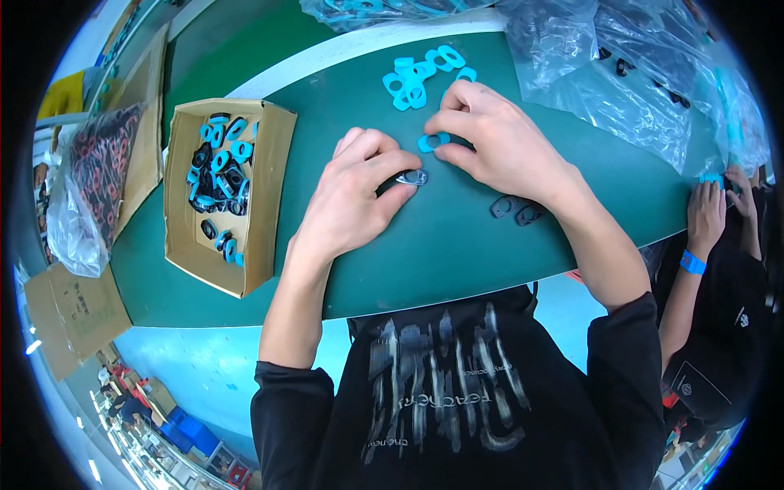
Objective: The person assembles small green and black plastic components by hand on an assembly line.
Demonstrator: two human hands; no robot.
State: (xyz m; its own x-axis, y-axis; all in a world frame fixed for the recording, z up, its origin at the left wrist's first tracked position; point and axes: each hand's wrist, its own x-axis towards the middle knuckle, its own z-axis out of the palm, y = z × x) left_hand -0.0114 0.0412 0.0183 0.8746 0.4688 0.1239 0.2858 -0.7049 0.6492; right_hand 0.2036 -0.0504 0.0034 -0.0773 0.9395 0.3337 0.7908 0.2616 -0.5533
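The green table carries everything here, and places below are told from the cardboard box that stands on its left part, holding mixed blue and dark rings. Well to the right of the box, both of the person's hands rest low on the table, forearms coming up from the lower edge, wrists bent inward so the fingertips nearly meet. The left hand, the nearer to the box, is curled with its fingers closed on a small oval metal piece, pinned against the table. The right hand, farther from the box, pinches a small blue ring between thumb and forefinger, just above the metal piece.

The ring looks light, soft and bendy, likely rubbery; it is best taken by its rim. The metal piece seems stiff, smooth and possibly slippery, so a grip on its long edges suits it. Beyond the hands lies a loose heap of blue rings; two dark rings lie beside the right wrist.
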